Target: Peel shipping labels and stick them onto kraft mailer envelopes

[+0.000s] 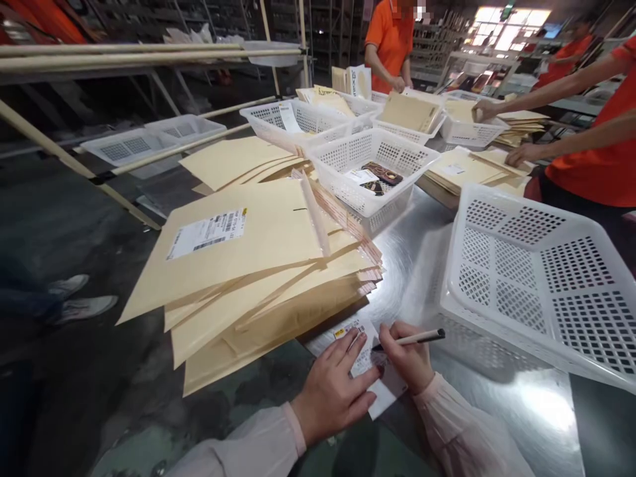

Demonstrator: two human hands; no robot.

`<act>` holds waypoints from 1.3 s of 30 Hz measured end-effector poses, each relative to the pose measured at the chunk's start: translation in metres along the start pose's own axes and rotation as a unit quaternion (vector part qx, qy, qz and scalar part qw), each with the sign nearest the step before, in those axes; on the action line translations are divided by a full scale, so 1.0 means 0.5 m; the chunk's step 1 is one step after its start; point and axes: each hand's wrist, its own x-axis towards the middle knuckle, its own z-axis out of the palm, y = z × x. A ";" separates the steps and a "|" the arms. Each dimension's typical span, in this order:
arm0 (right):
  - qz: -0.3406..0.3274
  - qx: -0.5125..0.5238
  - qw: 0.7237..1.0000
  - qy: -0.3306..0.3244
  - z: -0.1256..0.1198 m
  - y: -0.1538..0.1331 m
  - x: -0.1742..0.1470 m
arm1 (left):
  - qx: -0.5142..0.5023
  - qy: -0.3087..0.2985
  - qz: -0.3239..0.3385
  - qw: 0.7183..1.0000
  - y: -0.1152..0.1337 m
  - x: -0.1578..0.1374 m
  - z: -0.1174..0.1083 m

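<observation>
My right hand (408,361) grips a pen (415,339), its tip down on a white printed label sheet (362,358) lying on the steel table (412,265). My left hand (332,391) lies flat on the same sheet, fingers spread, pinning it down. Just beyond both hands rises a thick stack of tan padded envelopes (258,278); the top one carries a barcode label (207,232).
An empty white basket (541,278) lies tilted at the right. Another white basket (372,169) holds dark items. More baskets and envelope piles (462,169) sit farther back. Two people in orange shirts (596,132) work at the far side. Shoes (79,298) show on the floor at the left.
</observation>
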 end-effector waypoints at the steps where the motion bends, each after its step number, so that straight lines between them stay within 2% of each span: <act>1: 0.002 -0.001 1.000 0.000 -0.001 -0.001 0.000 | 0.001 -0.001 0.000 1.000 0.000 0.000 0.000; 7: 0.008 0.020 1.000 -0.020 -0.006 -0.006 -0.001 | 0.003 0.004 0.006 1.000 0.000 0.003 -0.002; 13: 0.001 0.010 1.000 0.008 -0.004 -0.003 -0.001 | 0.006 -0.006 0.004 1.000 -0.001 0.001 -0.003; 21: -0.025 0.024 0.999 0.001 -0.011 -0.007 0.002 | 0.014 -0.006 0.009 1.000 -0.001 0.001 -0.003; 24: -0.039 0.012 0.999 0.033 -0.016 -0.005 0.001 | 0.018 0.001 0.009 1.000 0.000 0.001 -0.002; 28: -0.019 0.005 0.996 0.083 -0.017 0.004 0.001 | 0.019 0.017 0.012 1.000 0.000 -0.001 0.001; 39: -0.048 -0.007 0.998 0.051 -0.013 0.011 0.003 | 0.015 0.011 0.011 1.000 0.000 0.001 -0.003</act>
